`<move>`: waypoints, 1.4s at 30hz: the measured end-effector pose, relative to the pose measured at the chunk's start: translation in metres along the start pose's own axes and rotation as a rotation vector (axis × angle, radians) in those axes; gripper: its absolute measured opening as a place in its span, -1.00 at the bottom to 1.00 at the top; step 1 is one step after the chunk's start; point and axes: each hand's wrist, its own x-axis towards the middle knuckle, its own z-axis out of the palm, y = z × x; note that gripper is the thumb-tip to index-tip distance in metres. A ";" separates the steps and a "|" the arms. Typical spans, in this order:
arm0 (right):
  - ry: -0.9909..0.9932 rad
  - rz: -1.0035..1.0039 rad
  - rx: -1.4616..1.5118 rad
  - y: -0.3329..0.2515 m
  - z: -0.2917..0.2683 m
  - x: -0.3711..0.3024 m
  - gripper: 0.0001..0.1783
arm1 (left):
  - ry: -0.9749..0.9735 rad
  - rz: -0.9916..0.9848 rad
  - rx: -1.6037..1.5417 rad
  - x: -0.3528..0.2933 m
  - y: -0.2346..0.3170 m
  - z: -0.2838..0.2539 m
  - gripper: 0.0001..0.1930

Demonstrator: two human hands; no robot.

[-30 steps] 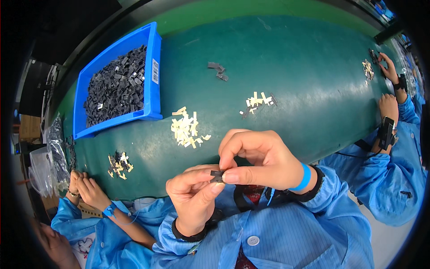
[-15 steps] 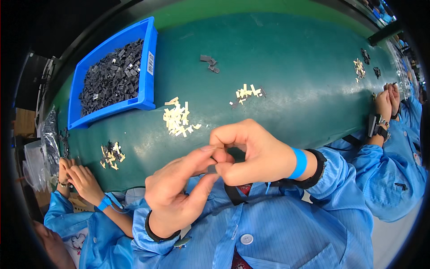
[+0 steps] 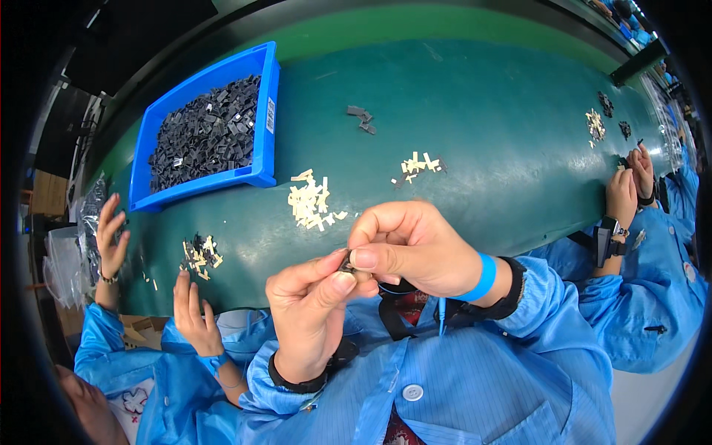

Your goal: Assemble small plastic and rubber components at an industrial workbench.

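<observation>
My left hand (image 3: 308, 308) and my right hand (image 3: 411, 248) meet in front of my chest, above the table's near edge. Between their fingertips is a small dark piece (image 3: 346, 265), pinched from both sides and mostly covered by the thumbs; its exact kind does not show. Just beyond my hands lies a pile of small cream-coloured strips (image 3: 310, 202). To its right is a smaller group of cream strips (image 3: 417, 167) mixed with tiny dark bits. Several flat dark grey pieces (image 3: 361, 119) lie farther back.
A blue bin (image 3: 272, 137) full of small dark pieces stands at the back left of the green table (image 3: 489, 111). On the left a co-worker's hands (image 3: 194, 315) are beside a mixed pile (image 3: 200, 257). Another co-worker's hands (image 3: 627, 185) are at the far right.
My hands have turned, and the thumbs now press together on a dark piece that shows between them. The left co-worker's hands have moved apart. The whole view has shifted slightly.
</observation>
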 end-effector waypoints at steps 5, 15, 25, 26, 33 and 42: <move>0.195 -0.370 -0.187 0.022 -0.005 0.001 -0.93 | 0.039 -0.170 -0.092 0.008 -0.006 0.014 -0.83; 0.016 -0.339 -0.213 0.011 -0.029 -0.010 -0.71 | -0.176 -0.320 -0.366 0.017 -0.017 0.012 -0.77; 0.079 0.148 -0.386 -0.041 -0.135 -0.167 -0.76 | 0.047 0.016 0.269 0.009 0.010 -0.015 -0.81; 0.092 0.141 -0.345 -0.045 -0.143 -0.183 -0.78 | 0.104 0.046 0.269 0.005 0.012 -0.026 -0.81; 0.176 -0.161 -0.495 -0.081 -0.131 -0.219 -0.66 | 0.029 0.690 0.676 0.004 0.071 -0.002 -0.74; -0.196 -0.130 -0.849 -0.076 -0.055 -0.088 -0.75 | 0.419 1.146 1.697 0.059 0.105 -0.018 -0.70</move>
